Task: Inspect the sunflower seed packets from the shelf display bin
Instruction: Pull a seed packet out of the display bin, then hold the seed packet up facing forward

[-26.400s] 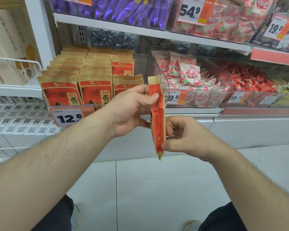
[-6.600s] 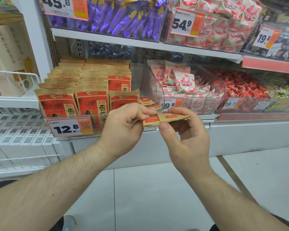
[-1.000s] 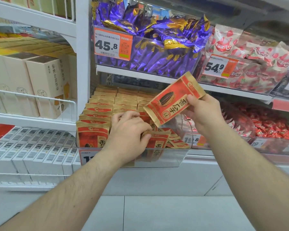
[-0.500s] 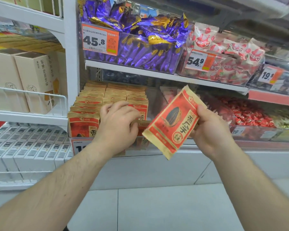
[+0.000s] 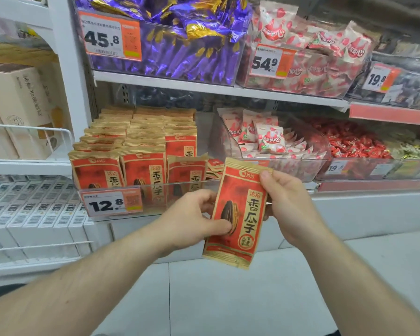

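Note:
A red and tan sunflower seed packet (image 5: 240, 209) is held upright in front of the shelf, its printed face toward me. My left hand (image 5: 192, 221) pinches its lower left edge with the thumb on the seed picture. My right hand (image 5: 286, 202) grips its upper right edge, thumb on the front. Behind them the clear display bin (image 5: 153, 187) holds several rows of the same packets (image 5: 141, 170), with a few lying flat at the bin's right end (image 5: 214, 166).
A 12.8 price tag (image 5: 110, 202) hangs on the bin front. To the right stand bins of white-and-red snack packs (image 5: 269, 139) and red candies (image 5: 357, 144). Purple wrapped sweets (image 5: 180, 44) fill the shelf above. White boxes (image 5: 34, 212) line the left shelf. Pale floor tiles lie below.
My left hand has left the bin and taken hold of the packet's lower left edge. My right hand has turned the packet upright and brought it lower, toward me.

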Demonstrator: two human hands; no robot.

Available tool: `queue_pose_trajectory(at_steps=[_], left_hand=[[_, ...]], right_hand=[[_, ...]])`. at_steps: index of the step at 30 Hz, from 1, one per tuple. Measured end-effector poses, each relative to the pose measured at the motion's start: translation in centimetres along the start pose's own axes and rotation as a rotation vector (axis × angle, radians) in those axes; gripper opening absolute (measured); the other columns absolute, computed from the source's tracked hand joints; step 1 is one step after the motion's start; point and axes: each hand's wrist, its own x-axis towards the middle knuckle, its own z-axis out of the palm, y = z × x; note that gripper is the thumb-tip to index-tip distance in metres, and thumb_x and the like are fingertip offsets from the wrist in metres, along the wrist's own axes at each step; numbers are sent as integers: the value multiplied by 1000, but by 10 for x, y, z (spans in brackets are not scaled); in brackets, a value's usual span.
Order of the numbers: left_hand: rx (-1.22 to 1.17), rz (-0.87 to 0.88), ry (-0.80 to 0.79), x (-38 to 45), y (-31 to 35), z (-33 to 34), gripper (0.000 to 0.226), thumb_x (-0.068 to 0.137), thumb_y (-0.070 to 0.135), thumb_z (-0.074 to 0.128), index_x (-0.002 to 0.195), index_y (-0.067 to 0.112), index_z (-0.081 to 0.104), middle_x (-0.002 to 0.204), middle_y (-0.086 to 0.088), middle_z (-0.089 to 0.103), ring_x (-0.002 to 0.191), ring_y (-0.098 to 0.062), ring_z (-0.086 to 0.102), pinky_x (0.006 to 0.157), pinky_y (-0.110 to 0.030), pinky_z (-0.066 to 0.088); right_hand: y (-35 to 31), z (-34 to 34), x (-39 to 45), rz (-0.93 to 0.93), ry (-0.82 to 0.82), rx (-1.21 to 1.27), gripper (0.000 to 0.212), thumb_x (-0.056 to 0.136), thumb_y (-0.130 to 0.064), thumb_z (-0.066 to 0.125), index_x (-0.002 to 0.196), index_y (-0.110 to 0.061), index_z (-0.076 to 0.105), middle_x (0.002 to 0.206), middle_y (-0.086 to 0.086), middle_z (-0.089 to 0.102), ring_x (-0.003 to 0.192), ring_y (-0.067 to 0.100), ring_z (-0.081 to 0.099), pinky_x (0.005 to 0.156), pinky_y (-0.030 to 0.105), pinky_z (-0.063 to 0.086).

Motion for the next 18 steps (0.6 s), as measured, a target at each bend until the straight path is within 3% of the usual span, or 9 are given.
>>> queue_pose_trajectory(at_steps=[4,10,18], left_hand=[[-56,-62,-51,3,-1,1,31,80,4,77,107,13,65,103,-5,75,90,-27,74,82,-51,58],[-108,-87,-72,4,-4,6,28,81,0,74,104,11,65,99,-7,76,88,-28,74,72,-43,57],[-183,-79,-83,5,-2,6,28,81,-3,72,107,5,63,96,-11,76,87,-31,74,63,-36,56]], right_hand=[[6,-4,-3,13,-10,-14,38,106,-29,40,103,-4,67,73,14,65,63,24,59,53,33,44],[14,-11,-2,16,-35,-54,43,105,-32,40,107,3,63,74,13,70,63,21,64,58,34,48],[15,-15,-4,14,-54,-79,43,105,-33,41,96,2,64,79,14,74,66,20,67,67,40,54]])
